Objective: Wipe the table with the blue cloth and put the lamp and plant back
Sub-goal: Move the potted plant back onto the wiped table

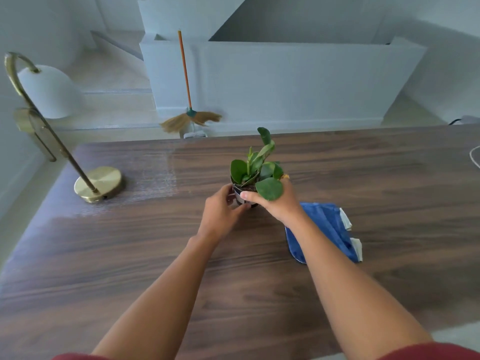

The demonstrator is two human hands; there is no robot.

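Observation:
A small potted plant (255, 167) with round green leaves stands at the middle of the dark wood table (155, 255). Both hands wrap its pot: my left hand (220, 211) on the left side, my right hand (278, 203) on the right, partly under a leaf. The blue cloth (330, 224) lies flat on the table just right of my right wrist, which hides part of it. A brass lamp (97, 184) with a white dome shade (49, 90) stands at the table's far left corner.
A damp streak shines on the tabletop near the lamp base. Behind the table a broom (188, 110) leans on a white half wall by steps. A white cord (475, 157) shows at the right edge.

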